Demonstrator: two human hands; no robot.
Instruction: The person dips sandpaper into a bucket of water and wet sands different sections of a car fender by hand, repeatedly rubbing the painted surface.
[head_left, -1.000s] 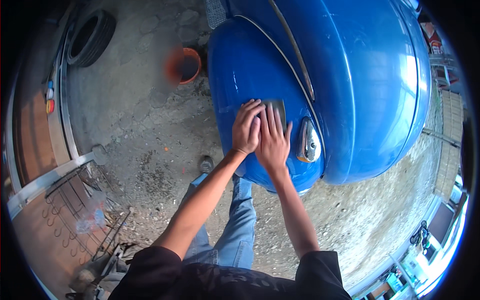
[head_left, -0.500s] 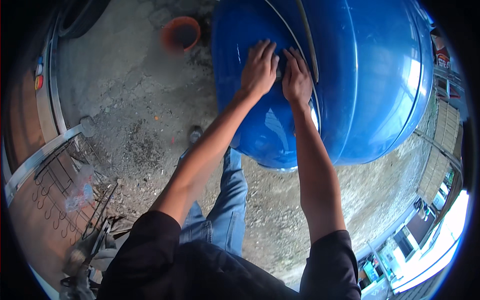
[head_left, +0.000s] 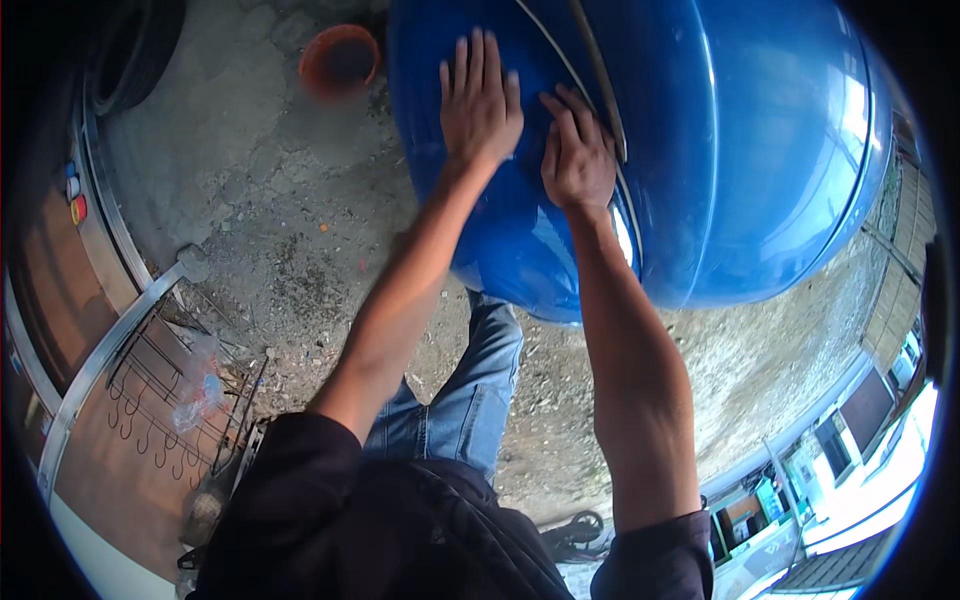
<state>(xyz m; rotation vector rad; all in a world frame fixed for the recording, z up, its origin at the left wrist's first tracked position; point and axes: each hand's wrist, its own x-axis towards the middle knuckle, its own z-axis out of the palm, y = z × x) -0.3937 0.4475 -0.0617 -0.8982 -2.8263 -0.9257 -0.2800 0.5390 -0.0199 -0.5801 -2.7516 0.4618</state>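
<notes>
A rounded, glossy blue vehicle body fills the upper right. Its bulging fender lies under both of my hands. My left hand rests flat on it, fingers spread and pointing away from me, holding nothing that shows. Just to the right, and a little nearer, my right hand touches the same panel, fingers slightly bent and thumb apart. What may lie under its palm is hidden. Beside the right fingers runs a thin pale trim strip, along the seam between the fender and the larger body panel.
An orange bucket stands on the rough, gravelly ground to the left of the fender. A tyre is at the far left. Nearer on that side are a metal frame, a hook rack and a clear plastic bag.
My left hand has moved up and left over the fender, away from the right hand, and its fingers have spread. The right hand has shifted slightly and its fingers look more bent. The view has shifted.
</notes>
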